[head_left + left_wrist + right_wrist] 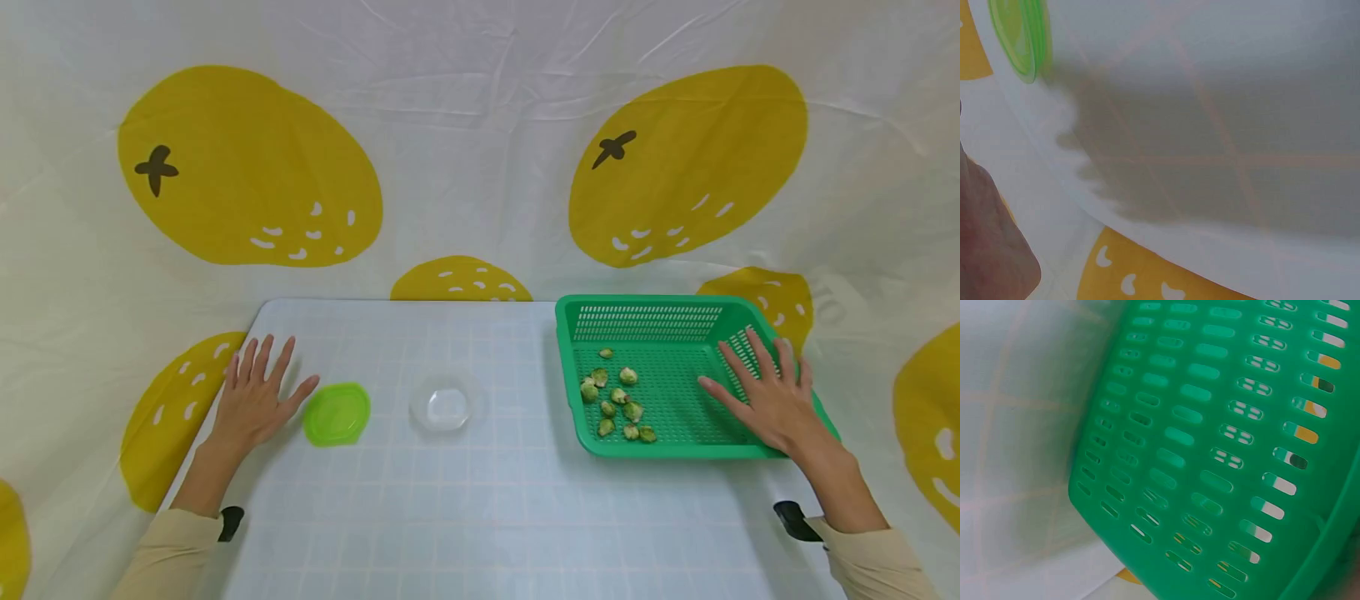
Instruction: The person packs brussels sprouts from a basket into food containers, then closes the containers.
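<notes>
My left hand (pixel 253 407) is spread flat with straight fingers over the left part of the table, holding nothing. Just right of its thumb lies a bright green lid (pixel 337 414), which also shows at the top left of the left wrist view. A small clear bowl (pixel 442 405) stands further right. My right hand (pixel 772 400) hovers with spread fingers over the right side of a green plastic basket (pixel 675 451), empty-handed. Several Brussels sprouts (pixel 632 411) lie loose in the basket's left part. The right wrist view shows the basket's slotted side wall (pixel 1197 412).
A pale checked cloth (pixel 465 525) covers the table. Behind and around it hangs white sheeting printed with large yellow fruit (pixel 247 167). The basket's raised rim stands near the table's back right edge.
</notes>
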`<act>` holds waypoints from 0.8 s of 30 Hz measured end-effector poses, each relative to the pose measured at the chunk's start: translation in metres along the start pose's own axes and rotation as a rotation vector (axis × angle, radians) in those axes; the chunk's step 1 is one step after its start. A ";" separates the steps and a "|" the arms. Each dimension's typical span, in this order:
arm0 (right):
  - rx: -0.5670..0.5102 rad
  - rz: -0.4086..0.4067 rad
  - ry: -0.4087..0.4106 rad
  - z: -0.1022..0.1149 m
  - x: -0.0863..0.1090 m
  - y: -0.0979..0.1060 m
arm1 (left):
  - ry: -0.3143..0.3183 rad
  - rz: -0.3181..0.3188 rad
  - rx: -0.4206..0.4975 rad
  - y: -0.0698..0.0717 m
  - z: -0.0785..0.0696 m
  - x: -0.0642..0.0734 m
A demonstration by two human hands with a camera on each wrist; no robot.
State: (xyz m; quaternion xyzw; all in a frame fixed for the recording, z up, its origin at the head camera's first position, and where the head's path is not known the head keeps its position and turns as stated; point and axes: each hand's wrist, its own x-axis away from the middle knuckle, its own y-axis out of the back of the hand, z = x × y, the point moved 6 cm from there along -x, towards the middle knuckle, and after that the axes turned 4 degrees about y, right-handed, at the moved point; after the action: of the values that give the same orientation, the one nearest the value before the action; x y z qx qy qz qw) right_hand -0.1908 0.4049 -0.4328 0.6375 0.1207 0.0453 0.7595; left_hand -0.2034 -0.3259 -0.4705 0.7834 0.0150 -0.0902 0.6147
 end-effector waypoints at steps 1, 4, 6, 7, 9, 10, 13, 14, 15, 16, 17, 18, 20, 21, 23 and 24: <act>0.000 -0.003 0.002 0.000 0.000 0.000 | -0.001 0.000 0.000 0.000 0.000 0.000; -0.002 -0.028 0.017 0.001 0.000 0.002 | -0.002 -0.003 0.008 0.000 -0.001 0.000; -0.008 -0.058 0.037 0.002 0.000 0.003 | -0.003 -0.015 0.019 0.001 -0.002 -0.001; -0.012 -0.079 0.055 0.003 0.000 0.004 | -0.005 -0.026 0.026 0.001 -0.003 -0.001; -0.016 -0.128 0.092 0.006 0.000 0.006 | -0.007 -0.052 0.047 0.002 -0.005 -0.001; -0.020 -0.153 0.110 0.007 -0.001 0.007 | -0.009 -0.071 0.063 0.003 -0.006 -0.002; -0.023 -0.229 0.165 0.013 -0.002 0.011 | -0.002 -0.121 0.106 0.004 -0.011 -0.002; -0.027 -0.248 0.175 0.015 -0.002 0.012 | 0.007 -0.129 0.117 0.004 -0.012 -0.002; -0.032 -0.263 0.183 0.017 -0.003 0.014 | 0.014 -0.137 0.127 0.005 -0.014 -0.003; -0.040 -0.280 0.194 0.020 -0.004 0.015 | 0.022 -0.143 0.135 0.004 -0.015 -0.003; -0.044 -0.294 0.202 0.022 -0.004 0.016 | 0.033 -0.144 0.139 0.004 -0.016 -0.003; -0.055 -0.304 0.209 0.025 -0.005 0.018 | 0.043 -0.141 0.144 0.004 -0.018 -0.004; -0.069 -0.316 0.219 0.029 -0.007 0.019 | 0.058 -0.136 0.160 0.003 -0.020 -0.004; -0.076 -0.318 0.223 0.031 -0.008 0.019 | 0.063 -0.135 0.172 0.003 -0.022 -0.004; -0.088 -0.316 0.227 0.034 -0.010 0.019 | 0.073 -0.128 0.188 0.002 -0.026 -0.004; -0.092 -0.314 0.230 0.036 -0.011 0.020 | 0.074 -0.129 0.196 0.002 -0.028 -0.004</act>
State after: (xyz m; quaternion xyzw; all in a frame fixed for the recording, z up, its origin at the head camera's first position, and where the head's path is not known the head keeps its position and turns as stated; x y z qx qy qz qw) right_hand -0.1908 0.3713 -0.4065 0.5660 0.3025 0.0042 0.7669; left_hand -0.2040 -0.2990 -0.4618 0.8401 0.0788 -0.1017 0.5270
